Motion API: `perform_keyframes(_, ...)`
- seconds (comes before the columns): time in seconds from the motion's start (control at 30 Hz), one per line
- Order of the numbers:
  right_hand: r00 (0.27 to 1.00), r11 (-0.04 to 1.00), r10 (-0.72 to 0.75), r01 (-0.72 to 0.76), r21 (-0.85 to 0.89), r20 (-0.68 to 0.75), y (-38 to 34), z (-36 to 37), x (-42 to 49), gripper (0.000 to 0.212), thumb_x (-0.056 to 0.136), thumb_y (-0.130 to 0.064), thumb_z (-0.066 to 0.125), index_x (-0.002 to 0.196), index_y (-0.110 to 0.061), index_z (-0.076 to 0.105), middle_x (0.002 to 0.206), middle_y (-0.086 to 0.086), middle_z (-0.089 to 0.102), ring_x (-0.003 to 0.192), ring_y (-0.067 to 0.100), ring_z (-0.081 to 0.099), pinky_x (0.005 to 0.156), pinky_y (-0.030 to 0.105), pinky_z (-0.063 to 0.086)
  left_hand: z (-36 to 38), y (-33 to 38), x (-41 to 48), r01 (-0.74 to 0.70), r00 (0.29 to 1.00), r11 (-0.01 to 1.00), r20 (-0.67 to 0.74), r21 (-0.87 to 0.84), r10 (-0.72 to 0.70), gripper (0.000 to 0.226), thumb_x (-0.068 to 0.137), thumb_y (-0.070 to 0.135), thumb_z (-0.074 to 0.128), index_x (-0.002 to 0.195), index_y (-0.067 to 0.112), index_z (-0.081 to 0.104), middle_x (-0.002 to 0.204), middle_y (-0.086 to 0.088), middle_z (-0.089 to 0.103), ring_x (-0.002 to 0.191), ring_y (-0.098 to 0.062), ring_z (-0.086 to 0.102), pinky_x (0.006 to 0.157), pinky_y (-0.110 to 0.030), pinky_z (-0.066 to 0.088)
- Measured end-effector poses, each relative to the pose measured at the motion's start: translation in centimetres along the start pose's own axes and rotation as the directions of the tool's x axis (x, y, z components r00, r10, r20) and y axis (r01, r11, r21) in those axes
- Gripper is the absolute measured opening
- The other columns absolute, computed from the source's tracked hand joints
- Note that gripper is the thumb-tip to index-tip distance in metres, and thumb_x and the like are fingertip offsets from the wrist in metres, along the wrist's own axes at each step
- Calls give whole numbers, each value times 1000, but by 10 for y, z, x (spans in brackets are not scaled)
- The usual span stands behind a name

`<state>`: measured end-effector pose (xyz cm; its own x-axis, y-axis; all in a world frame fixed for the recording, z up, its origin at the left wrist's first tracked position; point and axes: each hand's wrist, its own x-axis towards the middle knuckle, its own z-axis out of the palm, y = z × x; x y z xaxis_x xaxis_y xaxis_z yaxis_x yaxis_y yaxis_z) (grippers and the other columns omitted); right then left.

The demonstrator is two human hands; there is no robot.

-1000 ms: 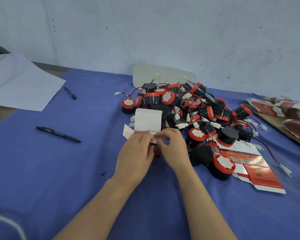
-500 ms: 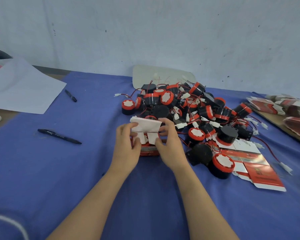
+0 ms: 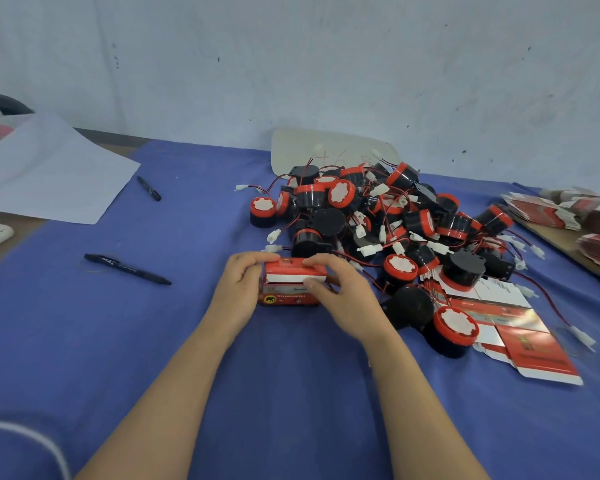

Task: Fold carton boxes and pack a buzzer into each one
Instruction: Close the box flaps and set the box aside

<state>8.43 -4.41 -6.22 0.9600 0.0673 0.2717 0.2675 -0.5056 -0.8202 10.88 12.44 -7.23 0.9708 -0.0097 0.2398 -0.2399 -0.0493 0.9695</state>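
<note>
In the head view, at frame centre, the left hand (image 3: 238, 289) and right hand (image 3: 343, 296) are both gripping the red carton box (image 3: 290, 284) on the blue cloth (image 3: 187, 341), with fingers curling over its top flap. A white strip is showing under the flap (likely untucked), so uneven pressing is risking a buckled tab. Wires from the buzzer pile (image 3: 378, 216) just behind could be getting caught.

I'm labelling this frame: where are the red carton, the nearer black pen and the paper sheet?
red carton (image 3: 284, 296), head view, front face
nearer black pen (image 3: 128, 269), head view, mid barrel
paper sheet (image 3: 49, 174), head view, its middle
</note>
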Motion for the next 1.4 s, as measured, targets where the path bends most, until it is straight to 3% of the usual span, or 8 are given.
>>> perform_keyframes(0.1,1000,998,13,-12,59,-5,0,0,1,24,92,-13,61,110,-30,61,113,-23,53,105,1,52,80,3,42,-2,-1,-4,-158,986,966,86,203,143,16,94,17,58,102,29,63,130,10,41,115,-2,49,92,-15,44)
perform_keyframes(0.2,999,996,29,-28,79,-16,1,0,3,26,92,-13,62,110,-30,65,119,-19,55,112,6,53,93,16,45,-5,-8,-4,-311,946,890,198,333,257,32,90,11,64,118,24,61,133,15,48,127,-1,42,103,-18,39)
perform_keyframes(0.37,997,994,81,-80,74,0,3,3,3,27,93,-15,60,118,-22,67,137,0,53,125,15,50,104,34,44,-3,-7,-6,-217,969,952,166,215,183,32,92,1,56,117,19,64,138,12,46,127,2,40,82,-1,40)
perform_keyframes(0.6,956,957,238,-202,207,-172,0,20,4,19,98,-29,52,99,-23,69,93,-8,69,90,8,61,72,16,47,11,1,-10,-1,999,996,49,91,-3,22,99,17,44,98,24,65,126,8,55,113,-2,53,77,-3,41)
perform_keyframes(0.83,935,920,312,-252,301,-169,-1,29,6,40,100,-21,48,139,-18,43,120,-4,55,106,9,53,86,21,42,20,3,-14,143,989,973,-48,181,-137,47,103,28,37,148,21,26,132,8,42,114,-8,45,81,-12,37)
perform_keyframes(0.97,939,936,296,-248,248,-178,-1,36,7,42,102,-20,41,143,-15,39,120,-8,51,105,4,47,85,15,38,27,4,-13,258,961,955,-143,147,-238,27,103,29,37,122,15,52,118,0,60,98,-14,57,75,-23,40)
perform_keyframes(1.07,938,948,280,-238,212,-202,-1,39,8,36,101,-17,39,135,-14,49,99,-19,53,86,-3,52,65,2,40,26,4,-13,261,958,965,-127,9,-258,24,103,21,38,116,15,58,106,-1,65,89,-6,59,67,-16,42)
perform_keyframes(1.4,936,958,263,-223,181,-236,-4,53,10,39,97,-27,52,133,-13,46,97,-14,52,77,-6,50,58,-4,36,32,7,-18,221,970,948,-153,228,-189,37,104,23,30,135,14,48,126,-6,58,114,-20,55,96,-31,43)
